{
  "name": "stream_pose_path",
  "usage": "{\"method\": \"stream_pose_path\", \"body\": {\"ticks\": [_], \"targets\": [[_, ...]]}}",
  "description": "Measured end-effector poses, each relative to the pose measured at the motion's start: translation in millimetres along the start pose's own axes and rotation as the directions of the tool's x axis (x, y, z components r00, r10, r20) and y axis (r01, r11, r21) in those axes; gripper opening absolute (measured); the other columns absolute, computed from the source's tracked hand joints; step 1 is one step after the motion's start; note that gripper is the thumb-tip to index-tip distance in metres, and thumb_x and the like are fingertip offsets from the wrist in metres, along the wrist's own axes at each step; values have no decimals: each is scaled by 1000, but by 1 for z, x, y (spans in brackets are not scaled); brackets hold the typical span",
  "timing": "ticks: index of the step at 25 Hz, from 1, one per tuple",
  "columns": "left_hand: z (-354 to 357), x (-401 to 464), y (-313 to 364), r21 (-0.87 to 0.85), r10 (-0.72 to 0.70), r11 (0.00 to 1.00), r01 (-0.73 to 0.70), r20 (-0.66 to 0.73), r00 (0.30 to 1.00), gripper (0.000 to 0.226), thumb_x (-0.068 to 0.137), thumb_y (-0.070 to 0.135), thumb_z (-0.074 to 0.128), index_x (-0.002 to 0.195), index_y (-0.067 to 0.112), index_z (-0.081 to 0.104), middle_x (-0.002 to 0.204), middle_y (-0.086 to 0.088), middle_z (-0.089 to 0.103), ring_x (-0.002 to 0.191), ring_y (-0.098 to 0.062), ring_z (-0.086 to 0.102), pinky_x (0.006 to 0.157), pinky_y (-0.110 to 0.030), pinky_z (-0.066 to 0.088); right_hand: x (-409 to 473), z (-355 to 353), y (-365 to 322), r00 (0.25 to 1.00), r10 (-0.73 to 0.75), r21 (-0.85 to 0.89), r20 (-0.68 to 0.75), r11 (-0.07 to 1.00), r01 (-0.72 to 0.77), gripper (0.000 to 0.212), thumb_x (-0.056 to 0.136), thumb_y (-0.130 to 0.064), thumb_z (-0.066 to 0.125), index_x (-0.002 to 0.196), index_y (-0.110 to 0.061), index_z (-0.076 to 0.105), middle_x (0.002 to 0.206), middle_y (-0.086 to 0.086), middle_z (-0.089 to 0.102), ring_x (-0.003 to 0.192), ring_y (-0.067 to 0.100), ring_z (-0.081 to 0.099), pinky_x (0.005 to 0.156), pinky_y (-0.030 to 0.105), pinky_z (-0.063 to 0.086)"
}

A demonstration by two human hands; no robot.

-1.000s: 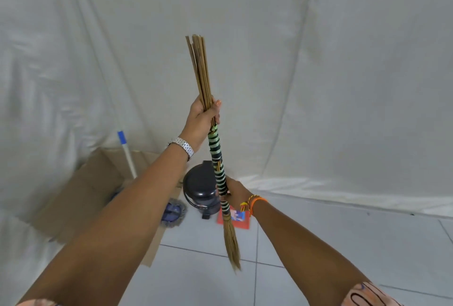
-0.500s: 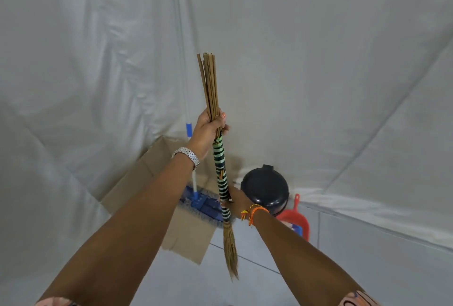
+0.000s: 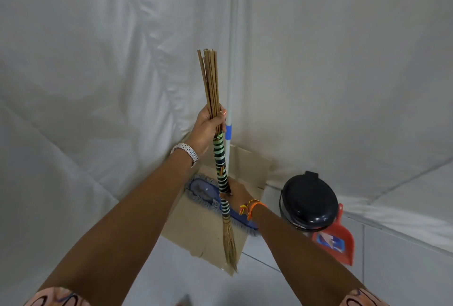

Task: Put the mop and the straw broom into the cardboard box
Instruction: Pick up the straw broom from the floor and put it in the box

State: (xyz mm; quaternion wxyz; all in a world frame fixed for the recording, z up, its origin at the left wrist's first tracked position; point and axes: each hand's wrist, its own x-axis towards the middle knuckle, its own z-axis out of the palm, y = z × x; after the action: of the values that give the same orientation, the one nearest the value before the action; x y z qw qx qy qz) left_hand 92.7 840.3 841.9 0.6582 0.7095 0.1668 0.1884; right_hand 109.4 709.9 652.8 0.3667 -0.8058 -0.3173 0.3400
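I hold a straw broom (image 3: 219,156) upright in both hands above the cardboard box (image 3: 203,232). Its shaft is wrapped in green and black bands, with stiff sticks on top and a thin tuft hanging below. My left hand (image 3: 207,129) grips the sticks near the top. My right hand (image 3: 235,191) grips the banded shaft lower down. The mop (image 3: 204,190) stands in the box, its blue fringed head resting inside. Its white pole (image 3: 231,60) with a blue band rises behind the broom against the sheet.
A black lidded bin (image 3: 308,201) stands on the tiled floor right of the box. A red dustpan (image 3: 337,238) leans beside the bin. White sheeting (image 3: 98,60) hangs behind and to both sides, close to the box.
The view has swung left and closer, so the box with the mop now sits under the broom. Both hands keep their grip on the broom.
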Motion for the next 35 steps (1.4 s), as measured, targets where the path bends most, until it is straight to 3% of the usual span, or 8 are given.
{"method": "stream_pose_path", "body": {"ticks": [12,17,21,25,29,32,35], "targets": [[-164,162,-136,-159,-89,981,111,140,986,3,91,11,54,91,14,53,65,13,54,59,-8,50,64,-24,48,237,99,-39,976,170,46,-133,985,-165,36,81,-13,61,116,-7,55,113,20,65,106,38,59,91,49,49],[-199,212,-210,-75,-129,987,143,167,978,14,100,4,50,91,15,54,75,1,54,67,-12,55,75,-29,49,315,132,-26,963,232,39,-139,973,-229,32,84,-14,60,114,-4,58,110,21,67,102,37,60,87,45,49],[-219,251,-275,22,-169,986,168,213,962,5,99,9,50,95,10,52,78,-6,57,72,-15,58,81,-30,50,391,160,11,957,270,25,-103,963,-269,33,83,-15,59,115,-6,59,110,20,67,102,36,60,87,44,49],[-237,283,-343,79,-183,982,172,180,967,4,103,1,48,103,2,51,80,-7,59,68,-4,63,75,-15,52,455,187,53,955,279,21,-97,960,-278,38,80,-11,59,118,-6,59,111,21,68,104,38,61,90,48,50],[-251,307,-392,97,-222,973,210,145,964,9,103,1,47,101,8,53,87,-4,63,82,-9,65,81,-13,51,504,200,73,960,265,-3,-91,964,-266,42,82,-6,59,123,-4,57,118,21,67,110,37,60,95,43,48],[-255,324,-415,46,-242,970,239,74,968,11,103,5,50,105,15,53,103,-7,67,102,-17,66,92,-22,48,532,207,83,962,256,-33,-98,965,-260,46,82,-4,57,127,-7,55,119,20,66,112,36,60,85,31,43],[-259,332,-435,-28,-271,963,270,-63,960,23,101,7,55,121,14,45,114,-4,63,106,-15,61,96,-29,48,555,215,93,958,266,-46,-104,961,-272,43,82,-9,59,125,-6,55,119,20,66,111,39,60,89,37,46]]}}
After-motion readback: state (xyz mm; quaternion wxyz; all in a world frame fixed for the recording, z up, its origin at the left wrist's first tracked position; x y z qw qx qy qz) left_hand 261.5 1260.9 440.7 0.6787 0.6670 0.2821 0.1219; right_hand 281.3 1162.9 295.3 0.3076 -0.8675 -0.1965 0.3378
